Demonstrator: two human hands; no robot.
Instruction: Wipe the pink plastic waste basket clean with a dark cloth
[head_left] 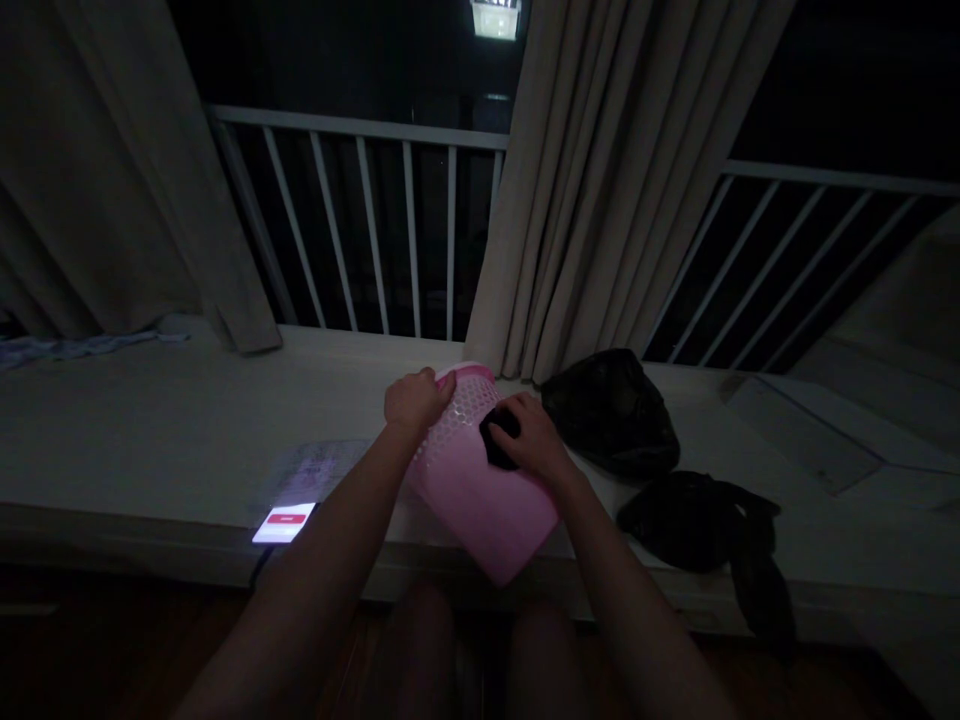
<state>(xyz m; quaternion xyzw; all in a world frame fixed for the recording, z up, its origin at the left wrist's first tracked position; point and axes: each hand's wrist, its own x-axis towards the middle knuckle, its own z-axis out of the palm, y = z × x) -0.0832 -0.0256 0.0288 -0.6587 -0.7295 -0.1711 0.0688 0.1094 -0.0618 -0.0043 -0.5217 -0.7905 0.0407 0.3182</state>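
Note:
A pink basket [487, 510] with a honeycomb-holed upper part lies tilted over the front edge of the white sill, its rim toward the window. My left hand [417, 400] is closed around the rim at its upper left. Against the basket's right side, my right hand [529, 435] holds a small black cloth [500, 438], its fingers curled over it. The dim light hides what the cloth is exactly and the inside of the basket.
Right of the basket, a black plastic bag [615, 415] sits on the sill [150, 430], with another black bag [686, 522] nearer the edge. A lit phone [283, 523] lies at the left front. Beige curtains [577, 180] and a white railing [360, 128] stand behind.

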